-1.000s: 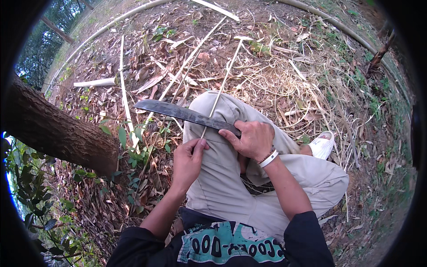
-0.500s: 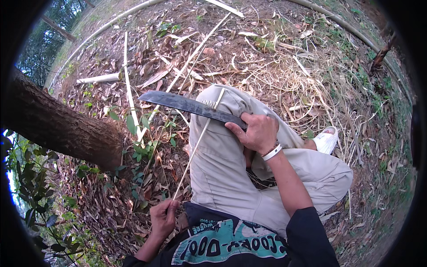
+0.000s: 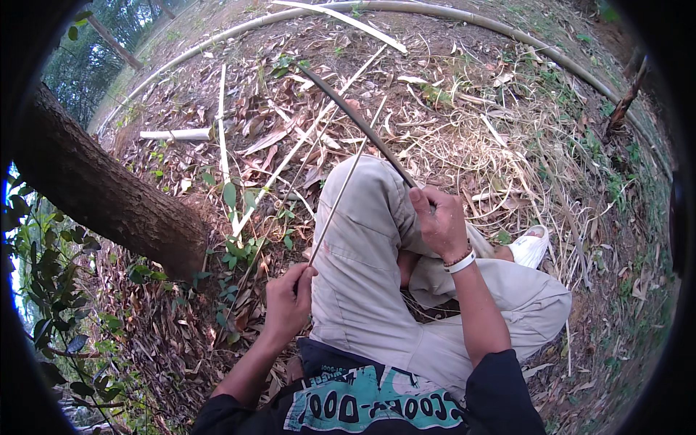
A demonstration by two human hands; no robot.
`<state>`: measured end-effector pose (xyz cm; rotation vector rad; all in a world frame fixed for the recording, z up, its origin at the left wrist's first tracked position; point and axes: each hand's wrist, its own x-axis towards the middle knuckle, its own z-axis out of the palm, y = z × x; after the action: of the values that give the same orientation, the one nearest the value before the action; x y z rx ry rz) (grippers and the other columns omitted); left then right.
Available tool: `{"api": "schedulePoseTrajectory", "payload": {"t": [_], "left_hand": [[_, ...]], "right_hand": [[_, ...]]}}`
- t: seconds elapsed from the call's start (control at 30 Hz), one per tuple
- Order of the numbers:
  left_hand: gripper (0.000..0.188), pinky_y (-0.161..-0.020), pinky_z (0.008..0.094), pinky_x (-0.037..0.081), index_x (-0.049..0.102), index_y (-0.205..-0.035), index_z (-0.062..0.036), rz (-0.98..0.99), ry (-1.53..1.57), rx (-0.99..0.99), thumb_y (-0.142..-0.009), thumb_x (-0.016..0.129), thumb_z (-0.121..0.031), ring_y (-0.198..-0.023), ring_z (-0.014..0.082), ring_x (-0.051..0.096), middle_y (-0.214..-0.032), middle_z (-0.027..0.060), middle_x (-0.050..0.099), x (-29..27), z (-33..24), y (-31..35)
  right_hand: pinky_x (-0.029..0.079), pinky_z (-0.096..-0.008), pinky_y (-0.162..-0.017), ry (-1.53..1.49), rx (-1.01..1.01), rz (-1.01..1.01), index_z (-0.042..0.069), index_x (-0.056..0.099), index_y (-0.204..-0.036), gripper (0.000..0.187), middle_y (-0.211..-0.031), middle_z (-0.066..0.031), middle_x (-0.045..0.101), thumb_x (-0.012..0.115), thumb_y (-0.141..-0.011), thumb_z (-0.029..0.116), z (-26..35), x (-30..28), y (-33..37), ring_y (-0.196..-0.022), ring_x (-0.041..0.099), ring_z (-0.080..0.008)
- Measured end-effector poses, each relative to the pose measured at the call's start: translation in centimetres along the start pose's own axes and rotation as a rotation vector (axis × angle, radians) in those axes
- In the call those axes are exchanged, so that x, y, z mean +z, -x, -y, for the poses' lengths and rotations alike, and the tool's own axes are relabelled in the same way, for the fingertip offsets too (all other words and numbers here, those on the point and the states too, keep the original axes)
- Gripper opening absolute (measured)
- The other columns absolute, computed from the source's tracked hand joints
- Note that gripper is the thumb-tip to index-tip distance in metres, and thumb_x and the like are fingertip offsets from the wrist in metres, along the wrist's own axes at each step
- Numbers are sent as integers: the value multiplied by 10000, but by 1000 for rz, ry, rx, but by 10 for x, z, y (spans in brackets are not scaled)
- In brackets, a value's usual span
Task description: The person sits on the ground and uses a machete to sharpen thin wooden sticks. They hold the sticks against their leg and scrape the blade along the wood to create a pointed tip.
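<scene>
My right hand is closed round the grip of a long dark-bladed machete. Seen nearly edge-on, the blade points up and to the left, past my raised knee. Lower on the left, my left hand pinches one end of a thin pale strip, which looks like split bamboo. The strip slants away across my knee in beige trousers, its far end over the leafy ground. In this view the blade and strip lie apart. My right fingers hide the machete's handle.
A thick tree trunk leans in from the left, above leafy shrubs. Pale split lengths and a heap of curled shavings lie on dry leaves. A long bamboo pole crosses the far ground. My white shoe is at right.
The machete has lifted off the strip and turned from flat side to edge-on, its tip swinging away. My left hand has moved forward with the strip. Shavings on the strip are gone.
</scene>
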<state>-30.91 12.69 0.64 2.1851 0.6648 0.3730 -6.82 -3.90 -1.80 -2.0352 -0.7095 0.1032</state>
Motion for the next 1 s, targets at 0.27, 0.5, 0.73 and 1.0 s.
{"api": "schedulePoseTrajectory", "payload": {"t": [0.27,0.5,0.73,1.0], "left_hand": [[159,-528,473,438,583,-827,25,33,-179,117,-943,536,-71,-620,428,608,-638,249,581,50,-37,-81],[72,-543,497,453,563,-911,2,-48,-248,236,-937,544,-62,-645,434,607,-706,249,598,57,-18,-59],[71,-538,444,458,603,-972,13,-27,-382,198,-926,562,-25,-648,374,624,-743,208,613,17,6,9],[49,-478,398,443,596,-938,18,-23,-534,232,-894,593,-3,-528,303,570,-645,143,553,-48,38,139]], "right_hand": [[454,-450,-459,346,-82,104,71,639,-622,664,-524,-177,573,540,-845,688,7,25,12,-529,614,-366],[459,-431,-444,365,-108,112,60,626,-599,692,-499,-169,565,541,-832,706,1,30,10,-481,606,-348],[496,-431,-474,381,-93,128,71,646,-628,695,-541,-152,612,540,-809,733,3,35,11,-523,645,-323],[442,-430,-498,327,22,10,44,579,-609,667,-514,-167,537,524,-888,648,-8,25,1,-538,600,-367]]}}
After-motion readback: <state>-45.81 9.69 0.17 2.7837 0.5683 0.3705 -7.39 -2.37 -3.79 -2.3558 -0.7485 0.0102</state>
